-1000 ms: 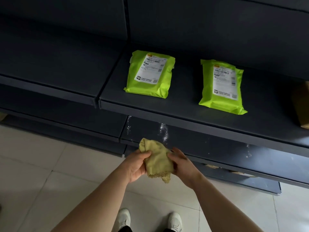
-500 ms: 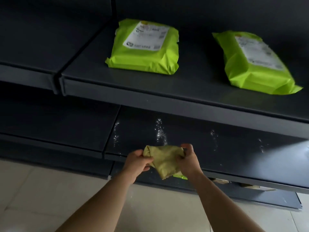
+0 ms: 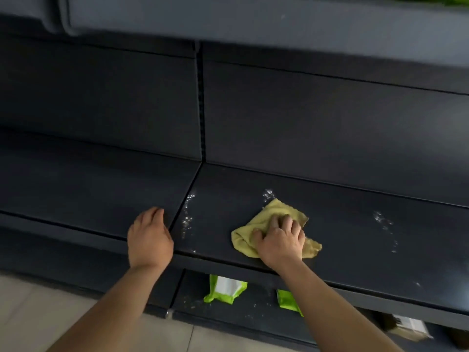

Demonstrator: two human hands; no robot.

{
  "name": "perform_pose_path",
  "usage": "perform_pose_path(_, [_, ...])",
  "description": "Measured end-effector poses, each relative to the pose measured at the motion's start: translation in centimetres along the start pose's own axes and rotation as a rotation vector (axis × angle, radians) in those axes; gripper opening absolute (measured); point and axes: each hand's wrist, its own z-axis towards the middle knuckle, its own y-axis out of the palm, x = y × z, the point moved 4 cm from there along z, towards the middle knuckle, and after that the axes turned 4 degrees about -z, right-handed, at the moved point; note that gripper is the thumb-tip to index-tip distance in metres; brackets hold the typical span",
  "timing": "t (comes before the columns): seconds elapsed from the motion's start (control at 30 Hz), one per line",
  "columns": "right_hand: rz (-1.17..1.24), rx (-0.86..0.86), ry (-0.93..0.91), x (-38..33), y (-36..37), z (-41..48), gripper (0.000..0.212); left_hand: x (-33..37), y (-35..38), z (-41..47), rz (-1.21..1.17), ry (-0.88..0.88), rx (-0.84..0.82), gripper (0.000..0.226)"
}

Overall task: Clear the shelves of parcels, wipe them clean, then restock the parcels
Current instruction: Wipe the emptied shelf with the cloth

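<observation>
Half a second ago both hands held the cloth bunched in the air before the shelf edge. Now the cloth [image 3: 275,212] lies on the middle shelf [image 3: 355,240], and the right hand [image 3: 279,240] bears down on it with fingers curled into the fabric. The left hand [image 3: 149,237] rests on the neighbouring panel [image 3: 76,189], fingers relaxed and holding nothing. Wiping looks to be just starting: white specks [image 3: 188,219] lie left of the cloth, with more to its right. Two green parcels [image 3: 224,288] lie on the shelf below, partly hidden by the shelf lip and the right forearm. A box [image 3: 408,326] at lower right is too blurred to read
</observation>
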Motion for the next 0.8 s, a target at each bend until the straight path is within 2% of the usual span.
perform_pose_path(0.13, [-0.001, -0.014, -0.106, -2.1, 0.8, 2.1, 0.074, -1.7, 1.2, 0.4, -0.008, 0.039, -0.040, 0.040])
perform_pose_path(0.43, [-0.085, -0.156, -0.442, -10.2, 1.5, 4.4, 0.068, -2.7, 1.0, 0.7, -0.034, 0.077, -0.040, 0.041])
perform_pose_path(0.63, [-0.142, -0.181, -0.664, -14.3, 2.4, 3.6, 0.061, -3.3, 0.8, 1.2, -0.059, 0.064, -0.096, 0.043])
perform_pose_path(0.8, [-0.127, -0.191, -0.802, -14.8, 2.8, 1.4, 0.057, -4.2, 0.6, 1.5, -0.171, 0.032, -0.181, 0.044])
